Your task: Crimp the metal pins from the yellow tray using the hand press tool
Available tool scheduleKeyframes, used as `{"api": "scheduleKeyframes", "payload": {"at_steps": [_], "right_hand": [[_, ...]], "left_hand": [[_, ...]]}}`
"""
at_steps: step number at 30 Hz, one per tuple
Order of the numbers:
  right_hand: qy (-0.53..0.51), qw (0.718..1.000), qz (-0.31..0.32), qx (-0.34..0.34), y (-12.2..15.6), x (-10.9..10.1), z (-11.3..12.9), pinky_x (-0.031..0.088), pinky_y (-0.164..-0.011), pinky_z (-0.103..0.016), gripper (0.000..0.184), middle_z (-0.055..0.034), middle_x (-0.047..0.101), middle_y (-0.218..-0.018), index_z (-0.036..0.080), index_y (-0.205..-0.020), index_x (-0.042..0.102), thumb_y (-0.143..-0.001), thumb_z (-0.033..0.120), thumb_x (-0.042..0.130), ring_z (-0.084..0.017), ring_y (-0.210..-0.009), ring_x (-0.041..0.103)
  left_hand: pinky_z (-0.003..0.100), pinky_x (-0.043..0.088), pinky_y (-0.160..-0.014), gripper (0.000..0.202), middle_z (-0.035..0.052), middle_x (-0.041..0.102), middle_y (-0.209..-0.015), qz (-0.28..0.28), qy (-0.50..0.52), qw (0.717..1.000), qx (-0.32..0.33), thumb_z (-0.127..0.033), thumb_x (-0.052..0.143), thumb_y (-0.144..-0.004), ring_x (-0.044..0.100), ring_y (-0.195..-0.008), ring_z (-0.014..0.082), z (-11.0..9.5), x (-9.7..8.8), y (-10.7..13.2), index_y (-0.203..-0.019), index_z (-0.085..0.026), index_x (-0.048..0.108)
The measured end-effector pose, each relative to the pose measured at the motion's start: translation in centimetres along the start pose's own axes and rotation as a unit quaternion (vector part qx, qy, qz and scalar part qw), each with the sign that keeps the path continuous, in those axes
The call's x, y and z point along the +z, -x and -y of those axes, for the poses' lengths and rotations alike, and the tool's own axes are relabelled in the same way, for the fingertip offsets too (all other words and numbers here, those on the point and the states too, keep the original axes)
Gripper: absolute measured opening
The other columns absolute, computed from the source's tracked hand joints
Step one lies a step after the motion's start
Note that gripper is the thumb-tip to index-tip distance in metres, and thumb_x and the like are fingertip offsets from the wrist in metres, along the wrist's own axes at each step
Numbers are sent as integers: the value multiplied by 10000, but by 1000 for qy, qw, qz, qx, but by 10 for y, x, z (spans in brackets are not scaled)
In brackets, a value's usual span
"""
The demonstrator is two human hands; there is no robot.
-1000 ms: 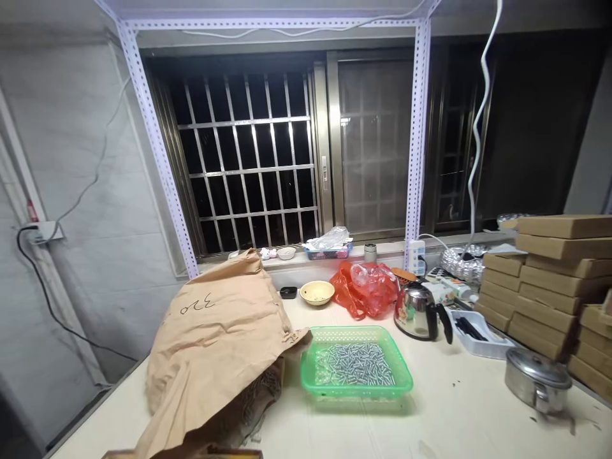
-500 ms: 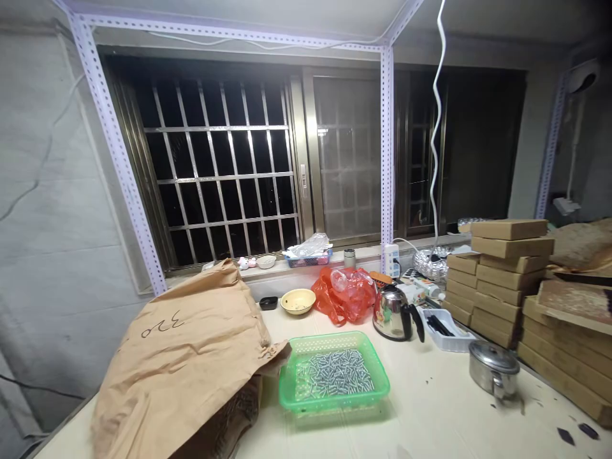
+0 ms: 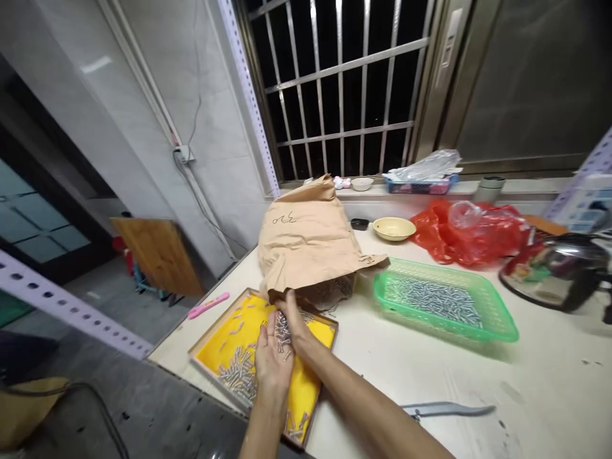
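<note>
Both my hands meet over a wooden tray with a yellow lining (image 3: pixel 224 338), which holds several small metal pins (image 3: pixel 236 376). My left hand (image 3: pixel 271 370) lies palm up, cupped around a handful of these pins. Fingers of my right hand (image 3: pixel 294 319) are pressed onto that same handful, right at the mouth of a brown paper bag (image 3: pixel 306 242). The bag lies on its side behind the tray, and more pins show inside its opening. To the right, a green plastic basket (image 3: pixel 497 328) holds a layer of pins as well.
A steel kettle (image 3: pixel 559 271), a red plastic bag (image 3: pixel 478 233) and a yellow bowl (image 3: pixel 393 228) stand at the back right. A pink tool (image 3: pixel 208 305) lies by the table's left edge, a flat metal tool (image 3: pixel 444 410) near the front. A barred window is behind.
The view has swung down and to the left. Both hands and the yellow tray, unseen before, are now in sight, with pins gathered in the hands.
</note>
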State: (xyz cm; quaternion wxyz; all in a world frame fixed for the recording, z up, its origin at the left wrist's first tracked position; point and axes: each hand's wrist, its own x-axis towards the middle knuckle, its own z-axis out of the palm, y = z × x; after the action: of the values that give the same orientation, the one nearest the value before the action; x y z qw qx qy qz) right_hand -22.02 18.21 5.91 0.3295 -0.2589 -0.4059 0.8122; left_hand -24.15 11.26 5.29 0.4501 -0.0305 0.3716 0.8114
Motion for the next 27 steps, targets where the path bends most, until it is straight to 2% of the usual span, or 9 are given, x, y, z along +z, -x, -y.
{"api": "scheduleKeyframes", "payload": {"at_steps": [2, 6, 9, 14, 17, 19, 20, 24, 27], "right_hand": [[-110, 993, -4, 28, 1, -8, 1, 416, -919, -336, 752, -103, 656, -1041, 146, -1039, 649, -858, 701, 175, -228, -1097, 536], [-220, 975, -26, 23, 7, -17, 1, 433, -896, -318, 746, -127, 647, -1051, 150, -975, 650, -869, 682, 137, -204, -1058, 566], [-235, 971, -29, 19, 14, -17, 1, 449, -877, -318, 692, -132, 634, -1071, 161, -956, 633, -883, 654, 153, -196, -1041, 577], [-200, 979, -30, 27, 25, -19, 2, 460, -864, -333, 598, -144, 620, -1094, 165, -981, 603, -897, 606, 208, -197, -1053, 574], [-194, 980, -35, 34, 31, -23, 1, 462, -861, -316, 489, -146, 590, -1158, 164, -1012, 591, -900, 536, 295, -193, -1103, 547], [-190, 980, -38, 34, 35, -26, 1, 463, -857, -314, 456, -143, 574, -1188, 175, -1033, 584, -895, 523, 324, -195, -1125, 535], [-190, 980, -36, 34, 37, -27, 2, 463, -857, -320, 463, -141, 572, -1191, 182, -1042, 582, -891, 539, 330, -198, -1128, 534], [-200, 978, -35, 54, 46, -22, 9, 458, -868, -334, 548, -144, 590, -1140, 165, -1030, 588, -885, 612, 306, -203, -1087, 557], [-178, 980, -45, 78, 52, -15, 13, 454, -857, -278, 530, -128, 615, -1050, 143, -959, 605, -897, 587, 321, -171, -987, 595]], "left_hand": [[271, 396, -1014, 402, 63, 538, -1313, 7, 28, 999, 21, -267, 301, -934, 465, -1236, 138, 1, -1, 0, -1265, -224, 525], [310, 387, -1034, 397, 85, 498, -1350, 6, 45, 998, 52, -239, 324, -910, 464, -1240, 158, -2, -2, 1, -1242, -183, 535], [330, 416, -1015, 349, 103, 542, -1300, -1, 23, 998, 64, -189, 370, -878, 505, -1201, 168, -7, -4, 3, -1158, -159, 576], [357, 459, -978, 264, 100, 584, -1237, -2, -29, 996, 90, -159, 438, -837, 537, -1165, 182, -11, -10, 6, -1039, -162, 608], [321, 398, -1029, 270, 89, 593, -1226, 9, -132, 985, 114, -172, 503, -824, 503, -1199, 170, -11, -15, 9, -1071, -177, 613], [317, 341, -1065, 280, 72, 593, -1228, 20, -239, 957, 165, -208, 558, -814, 472, -1227, 173, -10, -17, 12, -1086, -197, 623], [325, 319, -1077, 285, 64, 593, -1227, 32, -298, 934, 194, -234, 583, -805, 461, -1235, 179, -10, -18, 13, -1084, -209, 633], [378, 292, -1081, 256, 56, 592, -1204, 92, -506, 806, 293, -265, 666, -733, 470, -1206, 227, -8, -16, 23, -986, -247, 699], [405, 344, -1029, 198, 76, 611, -1096, 92, -575, 730, 358, -233, 676, -707, 522, -1097, 252, -8, -12, 30, -897, -251, 727]]}}
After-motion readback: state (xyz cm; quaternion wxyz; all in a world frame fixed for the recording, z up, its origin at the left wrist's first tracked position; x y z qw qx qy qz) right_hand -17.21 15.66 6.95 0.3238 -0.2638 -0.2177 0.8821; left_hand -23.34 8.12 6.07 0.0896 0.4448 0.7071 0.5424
